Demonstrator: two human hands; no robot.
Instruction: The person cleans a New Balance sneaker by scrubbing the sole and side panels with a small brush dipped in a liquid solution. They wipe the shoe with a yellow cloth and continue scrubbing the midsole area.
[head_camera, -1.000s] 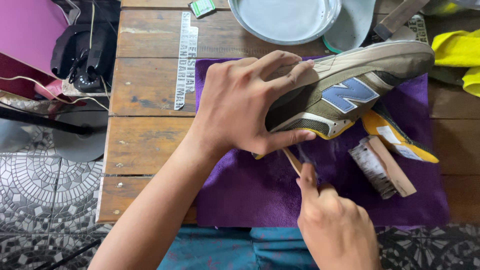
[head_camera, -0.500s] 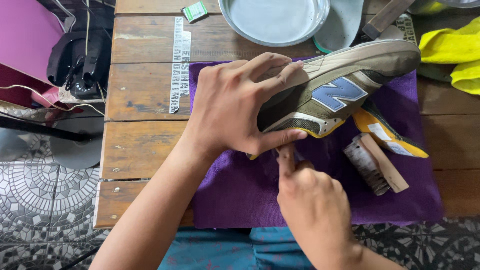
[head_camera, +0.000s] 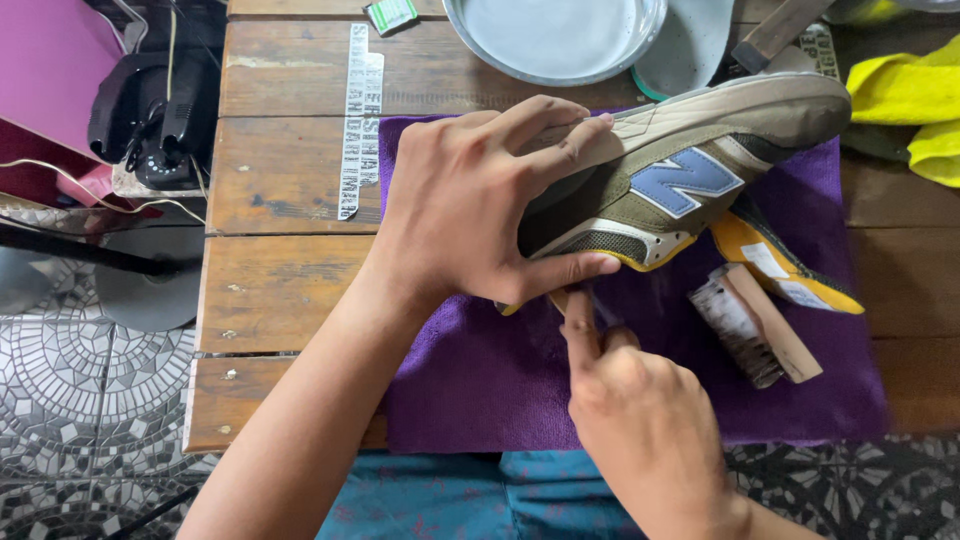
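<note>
Step in hand looked like scrubbing the shoe's edge. Left hand (head_camera: 470, 200) was clamped on the sneaker (head_camera: 680, 170), fingers (head_camera: 560, 125) over the sole, thumb under the upper, holding it tilted on its side above the purple cloth (head_camera: 480, 380) on the table (head_camera: 280, 200). Right hand (head_camera: 640, 430) was curled shut on a small brush handle (head_camera: 575, 305), most of it hidden, its tip pushed up against the yellow lower edge of the sneaker just under the left thumb. A bigger wooden brush (head_camera: 755, 325) lay on the cloth beside the yellow insole (head_camera: 775, 265); a metal bowl (head_camera: 560, 40) sat at the far edge. Judgement: further strokes would call for a steady left grip and short, controlled motion, since the tip sat right beside the thumb.
</note>
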